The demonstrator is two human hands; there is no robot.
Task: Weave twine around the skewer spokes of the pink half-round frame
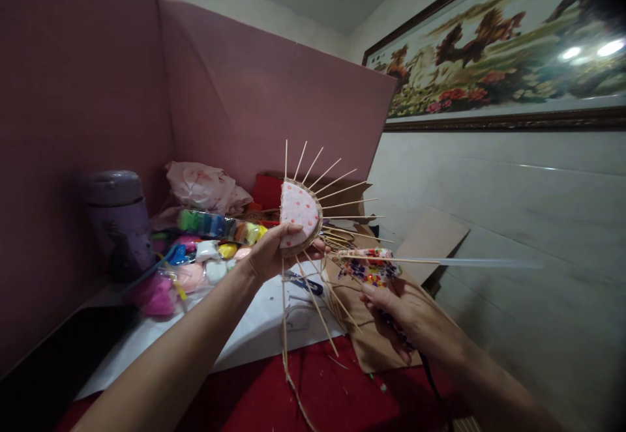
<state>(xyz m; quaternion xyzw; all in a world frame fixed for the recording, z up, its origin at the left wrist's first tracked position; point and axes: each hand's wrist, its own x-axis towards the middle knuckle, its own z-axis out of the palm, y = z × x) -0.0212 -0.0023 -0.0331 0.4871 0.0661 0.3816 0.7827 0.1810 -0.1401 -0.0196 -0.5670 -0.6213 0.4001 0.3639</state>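
My left hand (281, 244) grips the spotted half-round panel (297, 205) above the bench (323, 386), back from its near edge; my right hand (391, 311) grasps the bright-patterned glue gun (372, 268). Done: sticks (355, 217) fanned round the curve, twine (294, 250) along the rim. Looks unfinished: stick ends bare, twine trailing loose. Clear packs (208, 223) hold coloured, clay-like lumps; lidded bottle (117, 223), far left corner, can't tell contents.

Two slender forearms (190, 337), bare and tapering, with two equally bare hands (268, 251).
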